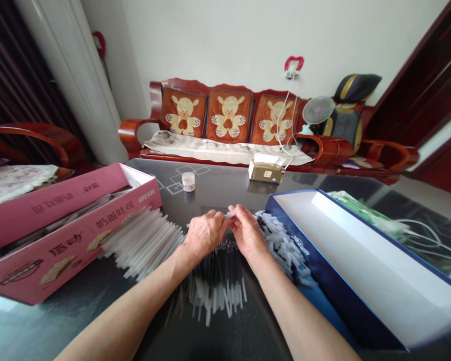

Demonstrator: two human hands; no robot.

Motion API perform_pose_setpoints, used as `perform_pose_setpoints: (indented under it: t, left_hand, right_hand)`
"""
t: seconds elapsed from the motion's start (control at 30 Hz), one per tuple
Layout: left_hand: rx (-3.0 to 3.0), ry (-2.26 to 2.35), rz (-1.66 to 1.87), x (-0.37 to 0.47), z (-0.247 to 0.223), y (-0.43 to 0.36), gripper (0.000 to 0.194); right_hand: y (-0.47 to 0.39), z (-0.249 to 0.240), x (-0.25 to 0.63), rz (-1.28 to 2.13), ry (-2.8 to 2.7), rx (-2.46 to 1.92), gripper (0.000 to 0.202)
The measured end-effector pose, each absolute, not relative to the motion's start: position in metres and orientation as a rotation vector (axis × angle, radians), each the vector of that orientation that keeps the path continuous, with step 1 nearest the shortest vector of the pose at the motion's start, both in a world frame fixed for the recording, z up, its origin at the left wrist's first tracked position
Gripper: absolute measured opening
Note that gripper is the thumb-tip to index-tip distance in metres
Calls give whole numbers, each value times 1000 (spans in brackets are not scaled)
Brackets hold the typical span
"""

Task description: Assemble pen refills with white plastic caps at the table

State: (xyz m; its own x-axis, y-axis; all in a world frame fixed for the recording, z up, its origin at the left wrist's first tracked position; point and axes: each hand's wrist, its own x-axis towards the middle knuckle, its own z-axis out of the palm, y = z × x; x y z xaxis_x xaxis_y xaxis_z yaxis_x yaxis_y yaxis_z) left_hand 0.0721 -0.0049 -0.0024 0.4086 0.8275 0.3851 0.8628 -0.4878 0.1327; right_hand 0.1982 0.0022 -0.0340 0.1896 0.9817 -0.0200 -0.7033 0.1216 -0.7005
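Head view: your left hand [206,231] and right hand [248,233] pinch a small white piece [230,214], mid-frame.
If that pinch loosens, it could drop among the loose strips [229,296], lower centre; your left forearm [146,298] might scatter them. The dark, glossy table [218,193] carries a pink box [75,243] left, a blue box [323,281] right; a red wooden sofa [135,133] stands upper centre.

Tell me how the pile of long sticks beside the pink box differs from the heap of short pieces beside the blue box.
Length: the long sticks are slender and much longer; the short pieces are stubby.
Arrangement: the long sticks lie roughly side by side, while the short pieces are jumbled.
Side: the long sticks are on the person's left, the short pieces on the right.
Shared: both are pale and lie on the dark table.
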Motion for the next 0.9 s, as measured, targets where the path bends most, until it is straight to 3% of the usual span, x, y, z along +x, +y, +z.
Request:
perform_pose_setpoints:
  t: [0.4, 0.9]
  left_hand:
    - [-2548, -1630, -596, 88, -4, -18, 36]
    - [-2911, -1931, -1080, 98, -1, -18, 46]
  right_hand:
    - [-5, -30, 185, 1406, -436, -705, 25]
    - [3, -29, 190, 1348, -382, -704, 21]
